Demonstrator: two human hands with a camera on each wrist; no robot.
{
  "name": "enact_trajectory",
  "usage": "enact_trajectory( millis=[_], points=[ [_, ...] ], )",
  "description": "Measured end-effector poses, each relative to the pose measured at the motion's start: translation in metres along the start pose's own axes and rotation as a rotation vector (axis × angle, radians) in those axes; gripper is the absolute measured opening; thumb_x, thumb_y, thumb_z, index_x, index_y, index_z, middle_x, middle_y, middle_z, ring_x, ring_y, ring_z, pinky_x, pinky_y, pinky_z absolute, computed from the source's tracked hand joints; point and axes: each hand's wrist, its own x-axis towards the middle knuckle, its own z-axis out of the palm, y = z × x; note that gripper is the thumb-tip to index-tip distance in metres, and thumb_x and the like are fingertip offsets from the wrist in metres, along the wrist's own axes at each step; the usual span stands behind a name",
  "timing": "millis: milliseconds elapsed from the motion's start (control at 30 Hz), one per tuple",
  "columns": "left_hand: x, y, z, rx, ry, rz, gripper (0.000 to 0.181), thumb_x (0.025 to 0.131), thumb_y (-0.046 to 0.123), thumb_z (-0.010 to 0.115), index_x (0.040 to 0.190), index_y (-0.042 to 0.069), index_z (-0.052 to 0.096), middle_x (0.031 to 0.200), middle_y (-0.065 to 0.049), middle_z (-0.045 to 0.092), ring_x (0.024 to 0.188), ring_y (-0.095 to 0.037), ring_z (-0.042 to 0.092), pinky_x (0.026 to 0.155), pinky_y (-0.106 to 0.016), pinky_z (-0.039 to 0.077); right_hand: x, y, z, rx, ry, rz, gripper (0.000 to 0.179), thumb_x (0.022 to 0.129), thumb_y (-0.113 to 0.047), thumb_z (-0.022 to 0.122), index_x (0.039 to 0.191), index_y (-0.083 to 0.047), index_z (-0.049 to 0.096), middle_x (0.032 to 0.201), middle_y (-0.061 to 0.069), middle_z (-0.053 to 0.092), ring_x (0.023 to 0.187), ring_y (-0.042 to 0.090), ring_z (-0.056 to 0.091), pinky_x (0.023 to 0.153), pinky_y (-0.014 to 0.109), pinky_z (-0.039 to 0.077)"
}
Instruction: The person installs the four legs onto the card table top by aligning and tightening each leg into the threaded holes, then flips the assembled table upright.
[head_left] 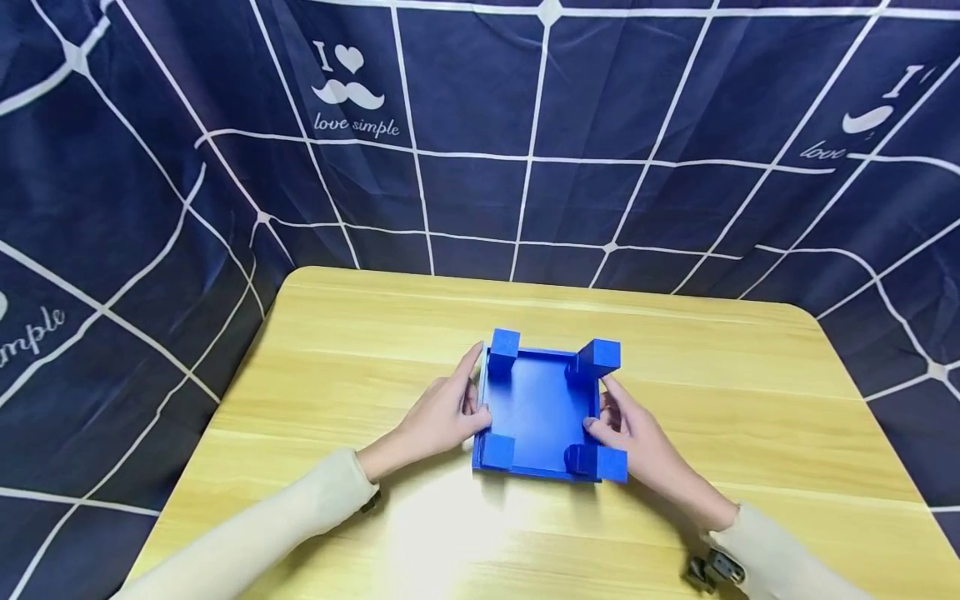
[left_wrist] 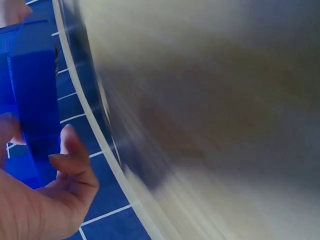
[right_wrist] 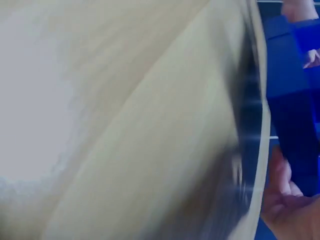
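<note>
A blue square, shallow tray-like piece (head_left: 536, 408) with a raised rim has a block-shaped leg at each corner, pointing up toward the head camera; it resembles a small stool turned over. My left hand (head_left: 442, 417) grips its left side, thumb over the rim and fingers outside. On the opposite side, my right hand (head_left: 641, 433) holds the right edge between the two right-hand legs, its thumb inside the rim. In the left wrist view the blue side wall (left_wrist: 37, 100) lies between thumb and curled fingers. The right wrist view shows the other side wall (right_wrist: 292, 110) above the fingers.
A light wood-grain table (head_left: 360, 325) with rounded far corners lies beneath the piece. Dark blue cloth (head_left: 480, 200) with white lines and lettering hangs behind and at both sides. A small dark device (head_left: 723, 567) sits at the right wrist.
</note>
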Motion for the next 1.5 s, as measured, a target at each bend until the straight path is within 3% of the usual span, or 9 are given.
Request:
enact_trajectory(
  millis=[100, 233, 400, 533, 633, 967, 1233, 1333, 1500],
  points=[
    [0.000, 0.003, 0.000, -0.058, 0.040, -0.030, 0.093, 0.090, 0.008, 0.076, 0.168, -0.006, 0.027, 0.086, 0.006, 0.064, 0.068, -0.006, 0.059, 0.067, -0.028, 0.054, -0.001, -0.003, -0.003, 0.050, 0.023, -0.010, 0.022, 0.104, -0.004, 0.070, 0.119, 0.002, 0.056, 0.087, 0.003, 0.053, 0.075, 0.014, 0.052, 0.066, 0.025, 0.044],
    [0.000, 0.006, -0.002, -0.201, 0.059, -0.105, 0.068, 0.093, 0.009, 0.076, 0.154, -0.007, 0.051, 0.090, 0.003, 0.065, 0.072, -0.010, 0.061, 0.069, -0.026, 0.053, -0.002, -0.006, -0.008, 0.107, 0.010, -0.010, 0.019, 0.104, -0.004, 0.071, 0.099, -0.002, 0.053, 0.081, 0.000, 0.048, 0.069, 0.013, 0.048, 0.060, 0.027, 0.039],
    [0.002, 0.007, -0.005, -0.417, 0.026, -0.191, 0.029, 0.096, 0.005, 0.073, 0.124, -0.006, 0.071, 0.084, 0.001, 0.062, 0.072, -0.011, 0.055, 0.065, -0.020, 0.047, 0.000, -0.011, -0.016, 0.168, -0.038, 0.058, 0.017, 0.105, -0.008, 0.072, 0.109, 0.006, 0.062, 0.086, 0.002, 0.059, 0.073, 0.011, 0.055, 0.062, 0.025, 0.045],
    [0.000, 0.008, -0.008, -0.548, 0.033, -0.296, 0.025, 0.097, 0.004, 0.074, 0.119, -0.009, 0.071, 0.080, 0.001, 0.060, 0.070, -0.009, 0.053, 0.058, -0.019, 0.043, 0.003, -0.016, -0.018, 0.248, -0.109, 0.158, 0.030, 0.108, -0.015, 0.070, 0.126, 0.009, 0.064, 0.101, 0.007, 0.069, 0.092, 0.012, 0.066, 0.080, 0.024, 0.057],
    [-0.001, 0.010, -0.010, -0.611, 0.031, -0.356, 0.030, 0.097, 0.008, 0.078, 0.120, -0.010, 0.071, 0.082, -0.002, 0.066, 0.068, -0.013, 0.056, 0.053, -0.021, 0.043, 0.004, -0.017, -0.018, 0.280, -0.127, 0.203, 0.030, 0.109, -0.019, 0.070, 0.121, 0.008, 0.063, 0.098, 0.004, 0.063, 0.095, 0.013, 0.065, 0.083, 0.025, 0.056],
    [0.004, 0.010, -0.014, -0.657, 0.066, -0.390, 0.025, 0.097, 0.013, 0.082, 0.112, -0.006, 0.075, 0.084, -0.001, 0.072, 0.073, -0.013, 0.062, 0.065, -0.025, 0.050, 0.003, -0.019, -0.015, 0.223, -0.020, 0.125, 0.030, 0.110, -0.023, 0.070, 0.098, 0.000, 0.055, 0.081, -0.004, 0.049, 0.079, 0.012, 0.054, 0.071, 0.026, 0.045],
    [-0.003, 0.016, -0.019, -0.767, 0.073, -0.380, 0.046, 0.095, -0.011, 0.066, 0.141, -0.007, 0.065, 0.077, -0.001, 0.060, 0.055, -0.009, 0.046, 0.047, -0.019, 0.033, -0.001, -0.025, -0.019, 0.171, 0.035, -0.064, 0.027, 0.105, 0.002, 0.065, 0.132, 0.005, 0.064, 0.108, 0.008, 0.071, 0.088, 0.014, 0.069, 0.074, 0.026, 0.056],
    [-0.006, 0.018, -0.023, -0.785, 0.044, -0.343, 0.049, 0.097, -0.010, 0.066, 0.146, -0.004, 0.062, 0.069, -0.005, 0.068, 0.049, -0.013, 0.057, 0.043, -0.021, 0.036, -0.001, -0.028, -0.021, 0.143, 0.062, -0.103, 0.024, 0.104, 0.002, 0.065, 0.128, 0.003, 0.066, 0.102, 0.009, 0.070, 0.081, 0.017, 0.068, 0.069, 0.028, 0.055],
    [-0.007, 0.023, -0.030, -0.801, -0.018, -0.276, 0.041, 0.100, -0.001, 0.073, 0.141, -0.002, 0.064, 0.076, -0.014, 0.076, 0.055, -0.026, 0.072, 0.042, -0.024, 0.044, -0.006, -0.032, -0.024, 0.086, 0.113, -0.115, 0.029, 0.104, 0.002, 0.065, 0.133, 0.002, 0.067, 0.114, 0.003, 0.074, 0.103, 0.016, 0.067, 0.089, 0.029, 0.052]
  ],
)
